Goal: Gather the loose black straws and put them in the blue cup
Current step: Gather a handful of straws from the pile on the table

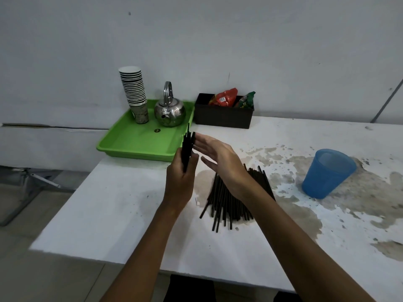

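Observation:
A pile of loose black straws (226, 201) lies on the white table, partly hidden under my right forearm. My left hand (180, 182) grips a small upright bundle of black straws (188, 147) above the table, left of the pile. My right hand (220, 162) is flat and open, its fingertips against the right side of that bundle. The blue cup (327, 174) stands upright and looks empty at the right, well apart from both hands.
A green tray (130, 140) at the back left carries a stack of paper cups (136, 97) and a metal kettle (170, 110). A black box (222, 116) with snack packets sits behind the hands. The stained table (109, 214) ends at its left and near edges.

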